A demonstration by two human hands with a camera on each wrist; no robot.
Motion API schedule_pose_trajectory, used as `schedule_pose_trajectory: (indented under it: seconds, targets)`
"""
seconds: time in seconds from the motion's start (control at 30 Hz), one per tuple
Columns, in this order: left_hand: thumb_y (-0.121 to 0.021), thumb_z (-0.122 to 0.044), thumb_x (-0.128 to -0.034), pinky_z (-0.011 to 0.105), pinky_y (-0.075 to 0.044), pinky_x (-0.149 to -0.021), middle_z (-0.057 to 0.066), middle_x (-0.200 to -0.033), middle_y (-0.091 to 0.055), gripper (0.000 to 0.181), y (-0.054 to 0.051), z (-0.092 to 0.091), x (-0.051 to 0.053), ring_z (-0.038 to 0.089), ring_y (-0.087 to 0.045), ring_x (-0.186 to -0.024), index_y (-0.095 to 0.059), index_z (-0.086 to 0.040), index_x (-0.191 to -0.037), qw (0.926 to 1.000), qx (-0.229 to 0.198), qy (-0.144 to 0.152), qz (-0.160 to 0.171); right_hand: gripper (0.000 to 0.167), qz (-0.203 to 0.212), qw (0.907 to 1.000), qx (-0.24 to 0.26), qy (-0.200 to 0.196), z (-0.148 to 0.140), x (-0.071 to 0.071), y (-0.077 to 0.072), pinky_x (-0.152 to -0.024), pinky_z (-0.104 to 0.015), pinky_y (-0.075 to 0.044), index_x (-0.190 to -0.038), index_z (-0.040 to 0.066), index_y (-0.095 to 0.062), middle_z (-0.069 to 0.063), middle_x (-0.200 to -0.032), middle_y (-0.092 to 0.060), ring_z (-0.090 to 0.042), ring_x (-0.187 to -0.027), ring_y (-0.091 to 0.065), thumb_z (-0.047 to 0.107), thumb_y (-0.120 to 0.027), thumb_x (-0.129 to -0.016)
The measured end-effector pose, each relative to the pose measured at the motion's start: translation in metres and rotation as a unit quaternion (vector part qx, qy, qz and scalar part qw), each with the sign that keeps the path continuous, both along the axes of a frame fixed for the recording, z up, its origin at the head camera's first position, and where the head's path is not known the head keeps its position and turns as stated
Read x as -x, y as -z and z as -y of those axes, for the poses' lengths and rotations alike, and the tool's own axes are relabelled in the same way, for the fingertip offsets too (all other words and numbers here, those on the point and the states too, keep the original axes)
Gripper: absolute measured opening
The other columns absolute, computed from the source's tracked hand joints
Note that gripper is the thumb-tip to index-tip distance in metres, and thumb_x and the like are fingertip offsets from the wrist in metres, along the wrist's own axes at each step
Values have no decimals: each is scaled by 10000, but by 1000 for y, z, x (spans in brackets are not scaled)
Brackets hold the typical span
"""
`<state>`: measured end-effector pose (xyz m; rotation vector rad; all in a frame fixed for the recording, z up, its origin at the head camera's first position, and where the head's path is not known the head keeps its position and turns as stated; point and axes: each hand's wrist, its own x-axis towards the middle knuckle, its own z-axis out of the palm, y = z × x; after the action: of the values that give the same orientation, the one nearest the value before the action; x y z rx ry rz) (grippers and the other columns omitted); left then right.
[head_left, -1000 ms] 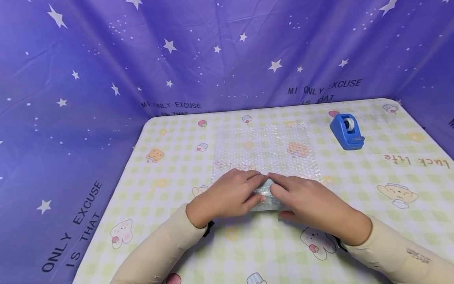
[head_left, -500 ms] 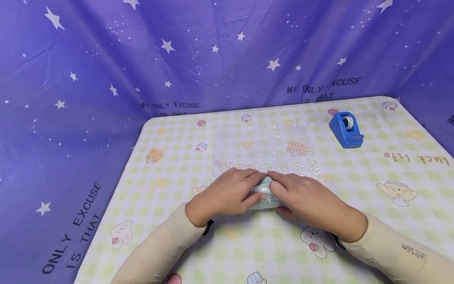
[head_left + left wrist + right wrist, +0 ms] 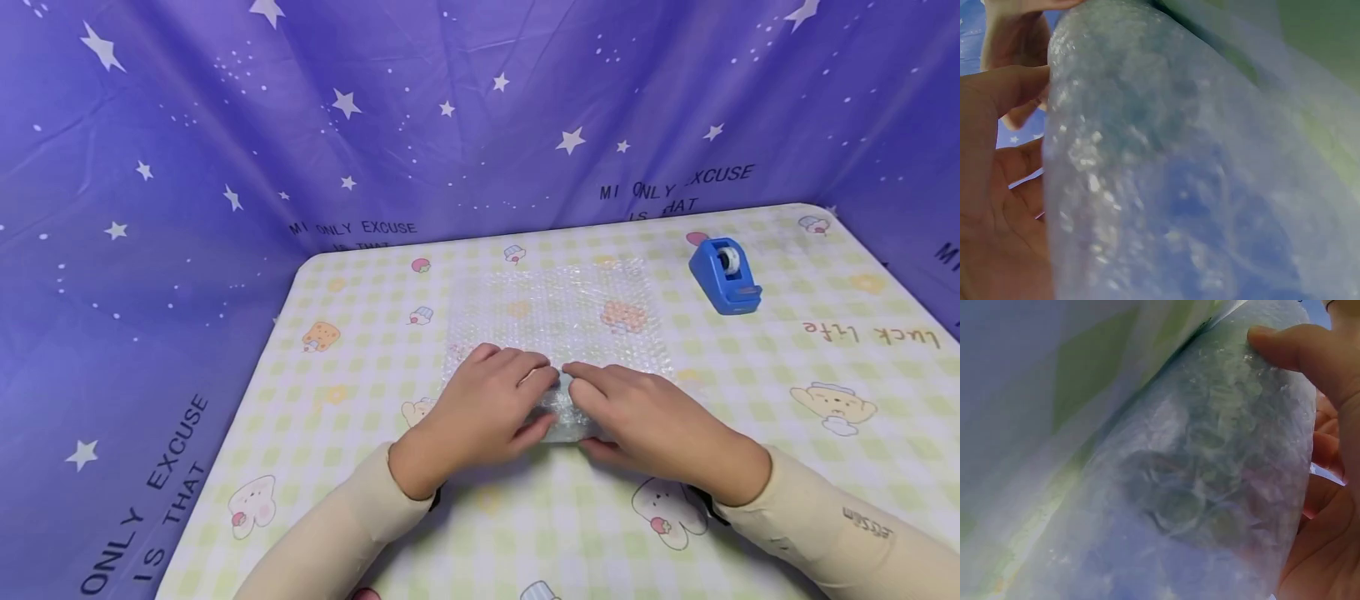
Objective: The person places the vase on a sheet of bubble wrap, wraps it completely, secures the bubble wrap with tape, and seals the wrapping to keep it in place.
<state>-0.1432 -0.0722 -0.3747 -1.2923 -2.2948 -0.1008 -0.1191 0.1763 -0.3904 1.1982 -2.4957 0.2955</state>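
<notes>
A clear bubble wrap sheet (image 3: 555, 308) lies flat on the table, and its near end is rolled around something that shows bluish-green through the layers. My left hand (image 3: 480, 408) grips the left part of this bubble wrap roll (image 3: 568, 421), thumb on the near side and fingers over the top. On the right part, my right hand (image 3: 648, 421) holds it the same way, its thumb (image 3: 1279, 347) pressing the wrap in the right wrist view. Both hands' index fingertips almost meet on top. In the left wrist view the wrapped roll (image 3: 1135, 137) fills the middle; what is inside cannot be made out.
A blue tape dispenser (image 3: 725, 277) with a roll of tape stands at the back right of the table. The table (image 3: 322, 467) wears a green-and-white checked cloth with cartoon prints. Purple star-patterned curtains (image 3: 450, 117) hang behind it and along the sides.
The left hand's fingers have shifted slightly and bend more over the roll. The right hand keeps its hold. The whole head view has drifted a little.
</notes>
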Motion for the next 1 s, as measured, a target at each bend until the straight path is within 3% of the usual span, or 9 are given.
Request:
schedule_pose_trajectory:
  seconds: [0.13,0.27,0.53,0.73,1.0]
  targets:
    - [-680,-398,-886,351,-501,-856,-13,-1168,-701,340,0,-1,-4,177,-697,-1042,-682,-148,-1115,9989,-62,134,-437,483,83,9999,102,-69,-1,2,1,-766,-417,-592,-978,117,-504,-139,-1305,-672,-267,-998,-712,326,-870,-743]
    - [-701,-383,-863,339,-511,-834,-12,-1152,-702,305,1,-3,-6,168,-703,-1023,-679,-148,-1055,9981,8,195,-580,486,80,9997,183,-138,-3,5,1,-769,-415,-590,-969,116,-497,-138,-1296,-677,-263,-985,-715,324,-871,-739]
    - [-748,-356,-863,342,-524,-859,-3,-1163,-715,332,0,-5,-9,174,-716,-1021,-714,-144,-1116,9994,174,176,-248,468,243,9993,257,-151,-4,9,2,-812,-409,-587,-981,138,-503,-116,-1311,-676,-252,-1061,-716,341,-861,-758]
    - [-755,-372,-862,339,-527,-872,-6,-1178,-722,325,2,-6,-11,177,-717,-1042,-718,-153,-1099,9991,286,101,-299,434,367,9989,244,-127,-7,8,2,-845,-398,-585,-1000,153,-514,-79,-1327,-666,-227,-1096,-704,360,-831,-788]
    - [-811,-443,-823,393,-541,-938,50,-1280,-701,453,2,-6,-14,249,-706,-1136,-691,-133,-1131,9991,426,63,-18,461,466,9984,264,-168,-9,10,-1,-787,-360,-562,-1072,153,-535,-13,-1263,-662,-135,-973,-669,360,-834,-789]
